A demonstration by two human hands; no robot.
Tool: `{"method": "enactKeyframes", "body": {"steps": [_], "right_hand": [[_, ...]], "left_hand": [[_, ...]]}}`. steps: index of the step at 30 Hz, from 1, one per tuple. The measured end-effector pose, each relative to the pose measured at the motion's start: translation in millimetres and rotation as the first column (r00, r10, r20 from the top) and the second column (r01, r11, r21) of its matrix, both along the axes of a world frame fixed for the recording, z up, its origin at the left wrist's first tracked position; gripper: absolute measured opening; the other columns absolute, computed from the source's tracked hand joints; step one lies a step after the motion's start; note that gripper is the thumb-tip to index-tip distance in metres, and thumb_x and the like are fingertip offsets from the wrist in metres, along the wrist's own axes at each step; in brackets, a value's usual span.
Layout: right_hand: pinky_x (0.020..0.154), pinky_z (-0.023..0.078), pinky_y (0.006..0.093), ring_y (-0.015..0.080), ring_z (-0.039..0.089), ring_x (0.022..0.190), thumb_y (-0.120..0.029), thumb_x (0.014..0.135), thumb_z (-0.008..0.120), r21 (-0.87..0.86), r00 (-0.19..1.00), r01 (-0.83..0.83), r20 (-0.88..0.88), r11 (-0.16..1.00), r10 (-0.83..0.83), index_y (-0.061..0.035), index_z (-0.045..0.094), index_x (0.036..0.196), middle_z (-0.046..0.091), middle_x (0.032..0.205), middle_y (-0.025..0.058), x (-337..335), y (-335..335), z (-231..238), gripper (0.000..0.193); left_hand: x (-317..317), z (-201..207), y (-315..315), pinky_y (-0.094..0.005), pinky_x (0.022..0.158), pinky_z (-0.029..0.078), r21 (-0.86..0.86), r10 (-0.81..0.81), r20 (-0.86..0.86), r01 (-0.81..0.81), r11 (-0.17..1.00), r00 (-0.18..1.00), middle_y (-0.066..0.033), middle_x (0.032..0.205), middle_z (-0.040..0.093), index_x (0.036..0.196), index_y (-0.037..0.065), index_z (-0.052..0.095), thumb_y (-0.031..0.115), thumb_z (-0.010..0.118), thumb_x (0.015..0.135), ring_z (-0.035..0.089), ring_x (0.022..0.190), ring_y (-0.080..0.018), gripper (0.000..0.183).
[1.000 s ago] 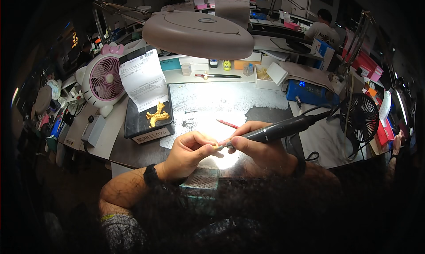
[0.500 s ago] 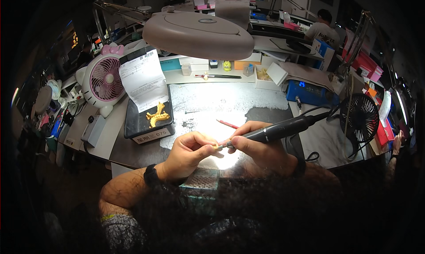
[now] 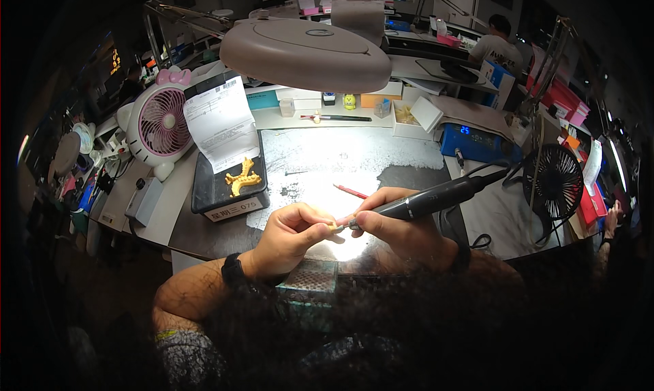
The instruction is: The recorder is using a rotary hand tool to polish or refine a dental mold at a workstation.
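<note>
My left hand (image 3: 291, 233) pinches a small yellowish piece (image 3: 336, 227) between thumb and fingertips; most of it is hidden and its kind is unclear. My right hand (image 3: 402, 233) is closed like a pen grip around a black rotary handpiece (image 3: 439, 198), whose metal nose points left. The tool's tip meets or nearly meets the piece; I cannot tell which. Both hands are close together under the bright light. Left of them, a black tray (image 3: 199, 201) holds yellow dental models (image 3: 244, 178) and a printed sheet (image 3: 219, 125). Beyond my fingers lies a red pencil-like stick (image 3: 351, 191).
A lamp head (image 3: 306, 54) hangs over the bench. At left stands a pink-and-white fan (image 3: 162, 122); at right, a blue control box (image 3: 470, 140) with a cord and a black fan (image 3: 553, 176). An open white box (image 3: 409, 127) sits behind. Another person (image 3: 497, 47) is farther back.
The handpiece and its metal nose have shifted very slightly against the small piece. Both hands stay in nearly the same place, with the same grips.
</note>
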State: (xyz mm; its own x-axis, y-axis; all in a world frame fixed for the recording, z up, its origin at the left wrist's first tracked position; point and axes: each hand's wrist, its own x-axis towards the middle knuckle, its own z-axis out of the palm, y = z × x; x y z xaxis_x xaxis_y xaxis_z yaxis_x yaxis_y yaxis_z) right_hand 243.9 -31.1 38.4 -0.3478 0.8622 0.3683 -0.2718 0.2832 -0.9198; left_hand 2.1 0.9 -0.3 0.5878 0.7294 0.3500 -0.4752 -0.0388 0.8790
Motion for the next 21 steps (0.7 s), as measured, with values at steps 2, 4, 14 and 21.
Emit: {"method": "enactKeyframes", "body": {"steps": [2,4,14,21], "right_hand": [[0.074,0.058,0.0254,0.0132,0.073,0.081,-0.009,0.097,0.074,-0.007,1.0,-0.001,0.001,1.0,0.001,0.0036,0.07,0.101,0.076,0.089,0.0105,0.0,-0.6,0.7,0.014],[0.074,0.058,0.0257,0.0132,0.073,0.081,-0.009,0.097,0.073,0.003,1.0,0.001,-0.012,1.0,-0.001,0.0036,0.07,0.101,0.076,0.089,0.0105,-0.3,-1.5,1.5,0.013],[0.077,0.059,0.0282,0.0157,0.074,0.083,-0.008,0.097,0.072,-0.021,1.0,0.014,-0.011,1.0,-0.014,0.0038,0.069,0.1,0.076,0.089,0.0116,0.5,-0.6,1.7,0.013],[0.076,0.058,0.0274,0.0148,0.073,0.082,-0.009,0.097,0.072,-0.017,1.0,0.003,-0.002,1.0,-0.003,0.0038,0.07,0.1,0.076,0.089,0.0116,0.1,-1.2,2.3,0.014]], "left_hand": [[0.3,0.2,0.1,-0.0482,0.093,0.064,-0.001,0.004,0.0,-0.004,1.0,1.0,-0.0163,0.108,0.069,0.103,0.003,0.066,0.0,0.065,0.101,0.071,0.105,-0.0261,0.004],[0.2,-0.8,1.2,-0.0482,0.093,0.064,0.007,-0.007,0.003,0.007,1.0,1.0,-0.0165,0.109,0.069,0.104,0.003,0.066,0.0,0.065,0.101,0.071,0.105,-0.0261,0.004],[0.4,1.2,-0.5,-0.0489,0.093,0.064,-0.006,0.014,-0.018,-0.014,1.0,1.0,-0.0161,0.109,0.069,0.104,0.003,0.066,-0.001,0.064,0.101,0.071,0.105,-0.0254,0.005],[-0.2,0.5,-0.5,-0.0487,0.093,0.064,-0.013,0.014,-0.018,-0.014,1.0,1.0,-0.0156,0.108,0.069,0.104,0.004,0.066,-0.002,0.064,0.101,0.071,0.103,-0.025,0.006]]}}
